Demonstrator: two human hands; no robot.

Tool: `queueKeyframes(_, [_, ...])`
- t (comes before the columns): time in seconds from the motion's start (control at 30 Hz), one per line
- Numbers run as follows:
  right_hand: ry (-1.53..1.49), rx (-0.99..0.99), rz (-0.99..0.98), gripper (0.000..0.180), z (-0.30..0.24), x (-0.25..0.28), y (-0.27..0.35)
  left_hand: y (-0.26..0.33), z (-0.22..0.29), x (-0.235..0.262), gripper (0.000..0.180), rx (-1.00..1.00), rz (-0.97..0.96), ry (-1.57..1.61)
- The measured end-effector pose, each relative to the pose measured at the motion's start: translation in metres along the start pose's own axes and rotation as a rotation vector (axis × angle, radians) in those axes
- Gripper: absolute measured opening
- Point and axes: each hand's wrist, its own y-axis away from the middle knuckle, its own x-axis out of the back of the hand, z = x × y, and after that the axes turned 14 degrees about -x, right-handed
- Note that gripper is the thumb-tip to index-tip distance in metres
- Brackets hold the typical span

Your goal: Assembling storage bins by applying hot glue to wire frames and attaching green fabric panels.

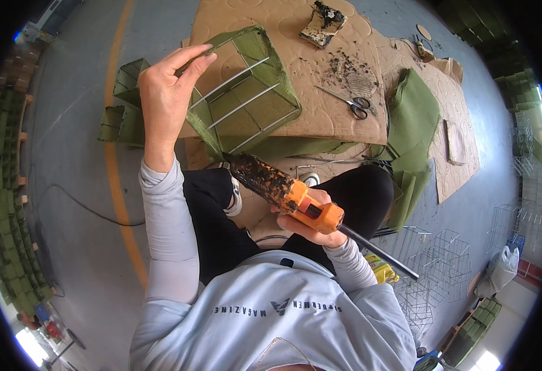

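My left hand (166, 93) is raised and pinches the upper edge of a wire frame (246, 99) partly wrapped in olive-green fabric. The frame's bare wires show in its middle. My right hand (311, 226) grips an orange glue gun (289, 195) with a blackened, crusted barrel. The gun's tip touches the frame's lower green edge. A dark glue stick pokes out behind the gun toward the lower right. I sit on the floor with my knees bent under the frame.
Cardboard sheets (320, 86) lie ahead with scissors (351, 104), a dirty scrap block (322, 25) and black crumbs. Green fabric pieces (413, 117) lie at the right. Finished green boxes (122, 105) stand at the left. Bare wire frames (438, 260) are piled at the lower right.
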Motion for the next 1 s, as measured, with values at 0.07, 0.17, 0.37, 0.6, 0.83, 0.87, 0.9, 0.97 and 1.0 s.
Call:
queueKeyframes(0.07, [0.058, 0.099, 0.052, 0.024, 0.002, -0.003, 0.000, 0.000, -0.001, 0.001, 0.020, -0.018, 0.011, 0.013])
queueKeyframes(0.17, [0.041, 0.061, 0.035, 0.024, 0.003, -0.004, -0.002, -0.001, 0.003, 0.003, 0.020, 0.055, -0.010, 0.014])
queueKeyframes(0.37, [0.014, 0.182, 0.067, 0.035, 0.011, -0.013, -0.011, -0.001, 0.003, 0.003, 0.020, 0.066, 0.002, 0.030])
queueKeyframes(0.6, [0.032, 0.133, 0.056, 0.030, 0.010, -0.014, -0.014, -0.001, 0.004, 0.004, 0.021, 0.100, 0.002, 0.006])
queueKeyframes(0.83, [0.124, 0.163, 0.094, 0.031, 0.005, -0.016, -0.021, -0.001, 0.002, 0.004, 0.022, 0.091, 0.004, 0.015])
queueKeyframes(0.87, [0.124, 0.163, 0.093, 0.031, 0.005, -0.016, -0.021, -0.001, 0.003, 0.004, 0.022, 0.092, 0.005, 0.015])
queueKeyframes(0.9, [0.068, 0.157, 0.083, 0.032, 0.007, -0.016, -0.021, -0.001, 0.003, 0.004, 0.022, 0.091, 0.004, 0.012])
queueKeyframes(0.97, [0.044, 0.115, 0.056, 0.026, 0.007, -0.015, -0.018, -0.001, 0.003, 0.004, 0.022, 0.084, 0.000, 0.002])
queueKeyframes(1.0, [0.078, 0.078, 0.039, 0.020, 0.006, -0.013, -0.015, -0.001, 0.003, 0.005, 0.022, 0.078, -0.002, -0.003])
